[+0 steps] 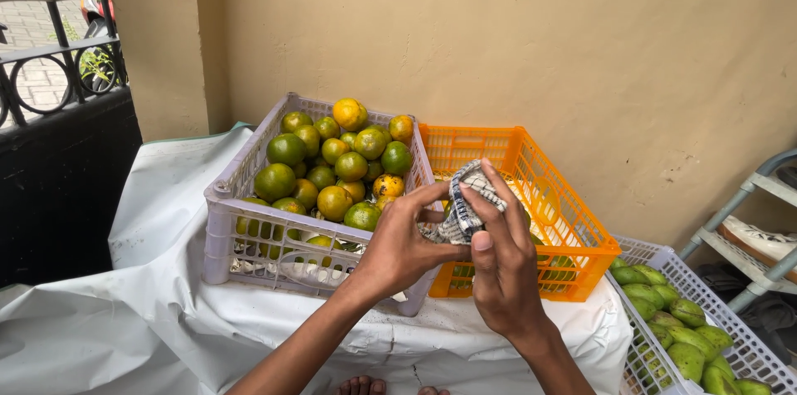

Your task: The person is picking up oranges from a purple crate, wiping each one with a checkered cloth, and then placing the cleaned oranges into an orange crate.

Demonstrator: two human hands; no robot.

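Bare forearms, no sleeves; left hand [397,250] & right hand [502,266] ungloved, ringless.

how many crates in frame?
3. Pale lilac plastic crate of green-yellow citrus at left; orange plastic crate beside it, behind the hands; white plastic crate of green fruit at lower right, partly cropped. More may be off-frame.

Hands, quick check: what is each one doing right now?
Left hand: closed around the checkered cloth.
Right hand: closed on the same cloth, fingers over its top.
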